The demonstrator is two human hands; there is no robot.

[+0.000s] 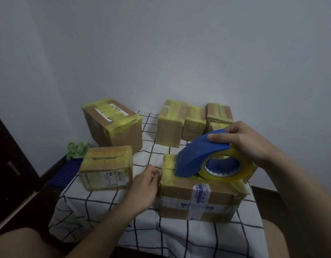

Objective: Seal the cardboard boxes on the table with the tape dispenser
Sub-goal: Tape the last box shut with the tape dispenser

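gripping the blue tape dispenser (196, 157) from above, the right hand (243, 140) curls its fingers over the curved blue cover, with the thumb on the near side. the dispenser stands on top of the nearest cardboard box (179, 194), its front end down on the left part of the lid. its roll of clear yellowish tape (226, 178) sits under the right palm, low against the box top. the left hand (144, 189) is at the left side of the same box, fingers bent against the upper edge; whether it grips the cardboard or only rests against it cannot be told. the two hands are apart, one on each side of the dispenser, the left one lower.

this box bears yellowish tape along its top and white printed tape with blue lettering across its front. it sits at the near right of the counter (105, 205), which is covered by a white cloth with a dark grid. just left of the left hand lies a second taped box (106, 168) with a label on its front. behind that stands a larger box (112, 123) with a label on top. at the back, near the pale wall (161, 43), a cluster of smaller taped boxes (194, 121) stands close together. off the counter's left edge lie a crumpled green thing (77, 149) and a blue gridded mat (65, 174).
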